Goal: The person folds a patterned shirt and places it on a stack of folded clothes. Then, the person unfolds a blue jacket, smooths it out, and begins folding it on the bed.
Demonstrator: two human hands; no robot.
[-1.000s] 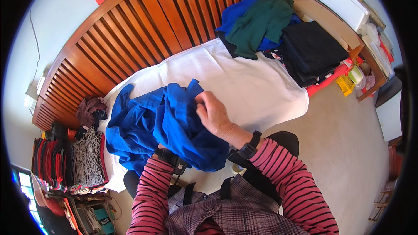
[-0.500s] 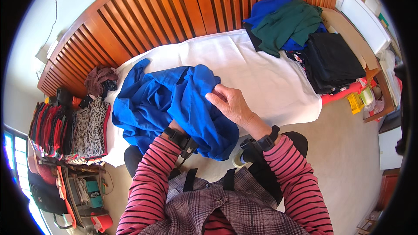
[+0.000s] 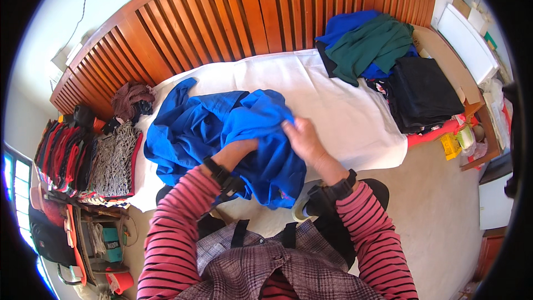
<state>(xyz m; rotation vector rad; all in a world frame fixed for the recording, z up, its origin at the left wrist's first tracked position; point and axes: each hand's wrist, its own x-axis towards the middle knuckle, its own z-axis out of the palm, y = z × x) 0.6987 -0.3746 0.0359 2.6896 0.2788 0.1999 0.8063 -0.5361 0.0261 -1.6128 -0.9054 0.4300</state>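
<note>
A crumpled blue garment lies over the left half of the white sheet, its near part hanging over the edge toward my lap. My left hand reaches under a fold of it or into an opening; its fingers are covered by the cloth. At the garment's right side, my right hand pinches the fabric between thumb and fingers. Both hands are close together, with a layer of blue cloth between them.
The white sheet runs along a slatted wooden headboard. Green clothing and folded black clothes are heaped at the far right beside a cardboard box. Stacked clothes and a grey knitted piece stand at left.
My left hand has pushed farther up and right inside the cloth, baring more of its wrist. My right hand has closed on the fabric and shifted slightly right. The view has tilted a little.
</note>
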